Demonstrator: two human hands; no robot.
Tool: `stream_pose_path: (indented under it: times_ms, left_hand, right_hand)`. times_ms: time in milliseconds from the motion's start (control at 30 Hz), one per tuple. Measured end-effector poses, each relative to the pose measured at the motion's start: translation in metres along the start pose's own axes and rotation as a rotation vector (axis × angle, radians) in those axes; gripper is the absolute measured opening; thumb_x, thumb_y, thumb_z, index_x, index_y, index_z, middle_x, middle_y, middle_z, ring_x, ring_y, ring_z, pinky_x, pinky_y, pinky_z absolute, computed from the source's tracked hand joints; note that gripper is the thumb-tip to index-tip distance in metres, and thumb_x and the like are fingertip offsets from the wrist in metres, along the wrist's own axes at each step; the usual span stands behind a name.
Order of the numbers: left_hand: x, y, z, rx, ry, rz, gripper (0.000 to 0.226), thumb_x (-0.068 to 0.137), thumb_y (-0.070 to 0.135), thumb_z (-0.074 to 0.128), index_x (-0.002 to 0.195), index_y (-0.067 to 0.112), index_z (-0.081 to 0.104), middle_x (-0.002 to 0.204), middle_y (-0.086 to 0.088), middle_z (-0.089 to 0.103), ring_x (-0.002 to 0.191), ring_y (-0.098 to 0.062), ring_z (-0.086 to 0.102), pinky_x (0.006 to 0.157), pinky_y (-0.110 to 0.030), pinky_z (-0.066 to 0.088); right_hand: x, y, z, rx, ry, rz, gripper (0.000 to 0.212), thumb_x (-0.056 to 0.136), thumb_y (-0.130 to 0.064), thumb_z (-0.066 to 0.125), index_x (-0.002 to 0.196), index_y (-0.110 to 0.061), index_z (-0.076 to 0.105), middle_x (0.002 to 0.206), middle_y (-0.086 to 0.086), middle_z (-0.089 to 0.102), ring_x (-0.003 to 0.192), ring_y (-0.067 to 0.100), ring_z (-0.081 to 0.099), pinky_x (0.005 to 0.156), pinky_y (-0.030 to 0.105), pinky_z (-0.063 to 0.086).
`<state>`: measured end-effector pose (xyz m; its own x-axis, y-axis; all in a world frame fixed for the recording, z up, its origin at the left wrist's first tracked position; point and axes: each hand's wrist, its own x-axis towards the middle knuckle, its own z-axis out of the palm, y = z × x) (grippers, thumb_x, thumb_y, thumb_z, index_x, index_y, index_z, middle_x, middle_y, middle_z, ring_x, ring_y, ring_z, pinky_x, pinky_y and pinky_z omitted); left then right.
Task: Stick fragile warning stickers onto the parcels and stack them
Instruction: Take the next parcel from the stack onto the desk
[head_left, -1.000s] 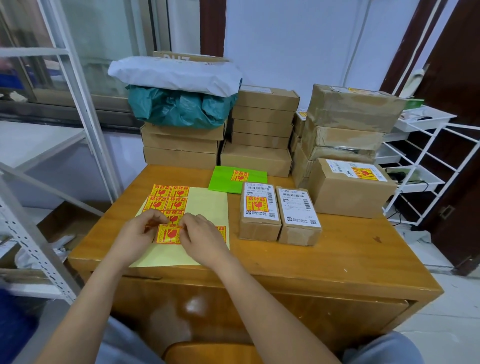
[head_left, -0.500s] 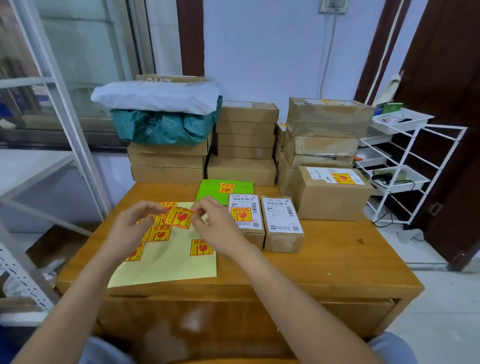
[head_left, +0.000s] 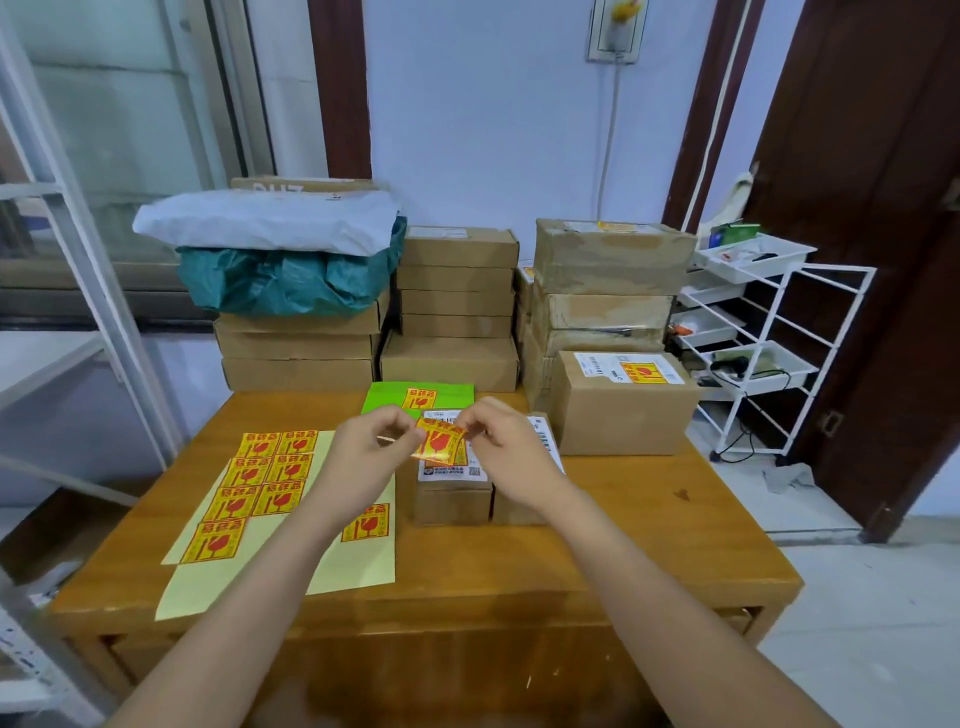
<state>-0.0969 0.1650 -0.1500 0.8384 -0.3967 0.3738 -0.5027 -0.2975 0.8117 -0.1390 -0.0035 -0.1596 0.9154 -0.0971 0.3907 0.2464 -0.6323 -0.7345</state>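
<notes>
I pinch one peeled sticker (head_left: 440, 441) between both hands, my left hand (head_left: 370, 451) on its left edge and my right hand (head_left: 506, 448) on its right, just above the small parcel (head_left: 453, 486) on the counter (head_left: 623, 525). It curls between my fingers; I judge it thin, limp and tacky, so I should keep to the corners. The sticker sheet (head_left: 270, 478) lies left of that parcel, and an unstickered parcel (head_left: 545, 441) sits just right of it.

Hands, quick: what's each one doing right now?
Left hand: pinches the left edge of the peeled fragile sticker.
Right hand: pinches the sticker's right edge, above the small parcels.
</notes>
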Motion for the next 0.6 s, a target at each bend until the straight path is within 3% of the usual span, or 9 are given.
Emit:
stream_pose_path:
  times_ms: [167,333,433,500,600]
  left_hand:
    - [0.007,0.009,0.022,-0.233,0.105,-0.166,0.020,0.090,0.013,0.061,0.076,0.000,0.063,0.078,-0.010,0.062,0.079,-0.017,0.056,0.077,-0.035,0.048]
    - [0.013,0.016,0.041,-0.309,0.030,-0.215,0.021,0.094,0.016,0.055,0.076,0.010,0.065,0.077,-0.007,0.061,0.076,-0.015,0.057,0.075,-0.029,0.051]
    - [0.017,0.020,0.053,-0.318,-0.020,-0.196,0.025,0.094,0.016,0.054,0.071,0.012,0.061,0.070,0.002,0.056,0.072,-0.012,0.054,0.077,-0.031,0.050]
    - [0.023,0.022,0.060,-0.305,-0.048,-0.176,0.025,0.095,0.016,0.054,0.071,0.013,0.061,0.069,0.002,0.054,0.071,-0.012,0.053,0.075,-0.030,0.047]
    - [0.035,0.020,0.068,-0.265,-0.063,-0.139,0.025,0.094,0.014,0.054,0.070,0.016,0.060,0.068,0.002,0.054,0.070,-0.013,0.052,0.075,-0.033,0.046]
  right_hand:
    - [-0.006,0.010,-0.023,0.200,0.156,0.213,0.022,0.092,0.001,0.045,0.100,-0.014,0.058,0.096,-0.003,0.058,0.088,0.008,0.053,0.075,0.012,0.041]
    - [-0.013,0.023,-0.035,0.184,0.198,0.226,0.012,0.094,-0.010,0.053,0.094,-0.017,0.063,0.091,-0.011,0.060,0.083,-0.001,0.053,0.070,0.004,0.040]
    - [-0.012,0.024,-0.037,0.181,0.174,0.194,0.009,0.093,-0.015,0.056,0.087,-0.018,0.062,0.090,-0.005,0.061,0.079,0.002,0.052,0.071,0.009,0.041]
    - [-0.007,0.025,-0.037,0.153,0.176,0.180,0.014,0.092,-0.015,0.058,0.078,-0.016,0.060,0.087,0.003,0.059,0.077,0.008,0.051,0.072,0.019,0.041]
    - [0.003,0.024,-0.039,0.128,0.199,0.196,0.021,0.091,-0.011,0.056,0.070,-0.005,0.056,0.080,0.012,0.050,0.071,0.013,0.043,0.066,0.026,0.035]
